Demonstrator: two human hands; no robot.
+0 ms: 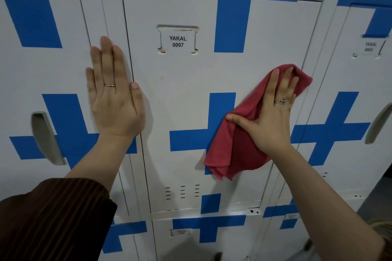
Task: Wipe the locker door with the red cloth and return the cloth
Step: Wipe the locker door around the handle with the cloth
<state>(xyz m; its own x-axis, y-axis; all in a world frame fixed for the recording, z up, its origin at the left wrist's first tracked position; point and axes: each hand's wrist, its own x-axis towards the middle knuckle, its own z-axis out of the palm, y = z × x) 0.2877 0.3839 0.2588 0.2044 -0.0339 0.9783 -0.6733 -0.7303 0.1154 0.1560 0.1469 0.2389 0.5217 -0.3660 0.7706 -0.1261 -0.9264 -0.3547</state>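
The red cloth point(235, 144) lies against the locker door point(182, 95), below and to the right of the name card point(177, 41), which reads "YAKAL 0007" in black on white. The right hand point(269, 116) presses the cloth flat to the metal with straight, spread fingers, the thumb stretched out to the left over a fold; nothing is pinched. The cloth's upper corner shows past the fingertips, close to the door's right edge, and its loose lower folds hang free beneath the wrist. It covers the right arm of a blue cross point(191, 140) painted on the door below the card. Straight beneath the card, left of the cloth, the door is bare white paint. Further down are three columns of short vent slots point(182, 192).

Lower left of the card, the left hand point(114, 99) lies flat, fingers straight and pressed together. It straddles the door's left edge, resting mostly on the frame and the neighbouring locker. A brown ribbed sleeve point(53, 218) covers that forearm.

Far left of the card and lower is a recessed grey handle point(45, 137). Far right of the card, the next locker's card point(370, 47) also says "YAKAL", its number too blurred to read. Well below, the lower locker's card point(181, 232) is too small to read.
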